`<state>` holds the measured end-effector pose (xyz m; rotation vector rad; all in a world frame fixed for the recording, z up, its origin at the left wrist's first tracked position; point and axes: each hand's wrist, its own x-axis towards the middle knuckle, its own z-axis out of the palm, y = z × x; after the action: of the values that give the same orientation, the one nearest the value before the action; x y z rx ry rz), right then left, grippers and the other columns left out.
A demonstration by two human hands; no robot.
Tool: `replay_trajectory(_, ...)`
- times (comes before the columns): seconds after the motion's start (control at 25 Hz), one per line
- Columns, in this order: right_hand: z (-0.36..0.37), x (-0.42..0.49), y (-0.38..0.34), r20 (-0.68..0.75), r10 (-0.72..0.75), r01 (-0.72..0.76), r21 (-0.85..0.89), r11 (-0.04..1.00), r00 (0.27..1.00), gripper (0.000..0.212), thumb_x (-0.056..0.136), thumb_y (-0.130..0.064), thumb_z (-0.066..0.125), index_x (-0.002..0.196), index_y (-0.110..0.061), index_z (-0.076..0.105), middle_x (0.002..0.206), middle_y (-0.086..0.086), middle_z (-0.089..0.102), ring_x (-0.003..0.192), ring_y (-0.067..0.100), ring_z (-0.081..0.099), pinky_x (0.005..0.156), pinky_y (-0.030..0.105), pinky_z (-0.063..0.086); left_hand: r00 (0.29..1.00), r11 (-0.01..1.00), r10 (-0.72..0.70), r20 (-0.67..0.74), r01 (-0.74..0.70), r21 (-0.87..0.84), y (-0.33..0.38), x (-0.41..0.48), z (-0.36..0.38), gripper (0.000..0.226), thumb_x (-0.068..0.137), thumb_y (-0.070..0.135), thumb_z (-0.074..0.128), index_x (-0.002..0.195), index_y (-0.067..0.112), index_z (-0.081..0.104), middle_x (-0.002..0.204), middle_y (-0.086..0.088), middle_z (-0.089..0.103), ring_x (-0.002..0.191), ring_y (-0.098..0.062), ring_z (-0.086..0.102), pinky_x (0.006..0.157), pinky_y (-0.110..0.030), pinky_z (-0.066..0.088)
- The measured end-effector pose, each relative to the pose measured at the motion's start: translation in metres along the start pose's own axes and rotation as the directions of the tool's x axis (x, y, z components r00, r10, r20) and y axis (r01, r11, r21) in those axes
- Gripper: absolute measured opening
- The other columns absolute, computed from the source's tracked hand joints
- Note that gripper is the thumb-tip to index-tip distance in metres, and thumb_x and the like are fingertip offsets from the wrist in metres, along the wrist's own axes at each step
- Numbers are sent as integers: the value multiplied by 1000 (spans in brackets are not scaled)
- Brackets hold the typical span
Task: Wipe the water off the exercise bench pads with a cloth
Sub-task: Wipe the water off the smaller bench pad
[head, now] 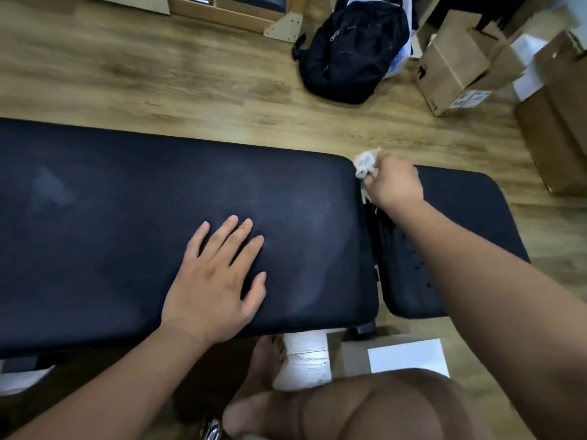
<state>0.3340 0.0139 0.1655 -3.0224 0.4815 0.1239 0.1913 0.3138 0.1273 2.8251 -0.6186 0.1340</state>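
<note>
Two pads make up the bench in front of me: the long pad [127,223] on the left and the short pad [470,217] on the right, with a narrow gap between them. My left hand [216,281] lies flat and open on the near part of the long pad, fingers spread and holding nothing; I judge it steadies me as I lean. My right hand [394,184] reaches out, arm extended over the short pad, fist closed around the bunched white cloth [365,165] at the far end of the gap. Dark water drops [416,262] show on the short pad's left part, beside my forearm, so that pad probably needs wiping next.
</note>
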Motion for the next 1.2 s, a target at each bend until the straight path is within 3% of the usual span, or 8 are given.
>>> replay_trajectory(0.16, -5, 14, -16, -26, 81, -82, -47, 996, 996, 19, 91, -26, 50, 103, -14, 58, 99, 12, 62, 90, 36, 59, 68, 34, 43, 1000, 1000, 13, 12, -12, -26, -3, 3, 0, 54, 90, 42, 46, 134, 12, 58, 147, -10, 50, 142, -28, 37, 117, -53, 24)
replay_trajectory(0.4, -15, -41, 11, 184, 68, -60, -50, 997, 981, 19, 93, -32, 53, 88, -16, 62, 99, 18, 61, 78, 30, 50, 62, 31, 41, 999, 1000, -5, 39, 6, -24, 0, 1, -2, 57, 91, 44, 41, 135, 13, 58, 149, -9, 48, 144, -27, 36, 117, -54, 26)
replay_trajectory(0.56, -3, 3, -7, 158, 128, -142, 76, 987, 979, 31, 92, -30, 57, 118, -15, 64, 121, 15, 58, 103, 34, 60, 83, 33, 51, 999, 1000, 10, 31, -10, 3, 1, 2, 2, 56, 90, 41, 43, 135, 11, 57, 148, -11, 49, 143, -29, 37, 116, -56, 26)
replay_trajectory(0.68, 0, 6, -16, 69, 209, -220, 275, 936, 976, 23, 93, -23, 55, 109, -13, 67, 99, 10, 69, 97, 28, 64, 82, 27, 51, 999, 1000, 17, 28, -17, 7, 1, 3, 2, 56, 90, 41, 44, 135, 11, 57, 148, -11, 49, 143, -29, 36, 116, -56, 25)
replay_trajectory(0.76, -5, -22, -5, 57, 156, -165, 260, 951, 986, 23, 94, -19, 51, 96, -6, 70, 85, 9, 70, 98, 26, 62, 75, 23, 47, 999, 1000, 11, 31, -12, 9, 1, 2, 1, 56, 91, 41, 42, 136, 11, 56, 148, -11, 48, 144, -29, 35, 117, -56, 25)
replay_trajectory(0.96, -14, -32, 12, 154, 9, -37, 183, 982, 988, 29, 94, -28, 55, 116, -13, 66, 108, 13, 65, 116, 36, 53, 85, 26, 40, 1000, 1000, 4, 27, -5, 28, 2, 3, 1, 56, 91, 41, 42, 136, 11, 57, 148, -12, 49, 143, -29, 36, 116, -56, 26)
replay_trajectory(1.04, -2, -16, 6, 112, 62, -83, 198, 977, 992, 23, 93, -29, 52, 106, -15, 66, 116, 18, 63, 109, 35, 53, 82, 30, 43, 999, 1000, 11, 37, -12, 29, 2, 3, 1, 55, 91, 41, 41, 135, 11, 57, 148, -11, 48, 143, -29, 36, 116, -55, 25)
replay_trajectory(1.2, 13, -55, 7, 12, 67, -68, 216, 974, 998, 17, 94, -24, 46, 97, -14, 59, 94, 18, 63, 82, 36, 55, 67, 32, 40, 999, 1000, 5, 40, -6, 23, 3, 4, -3, 54, 91, 41, 42, 133, 12, 58, 147, -12, 49, 142, -30, 38, 116, -55, 25)
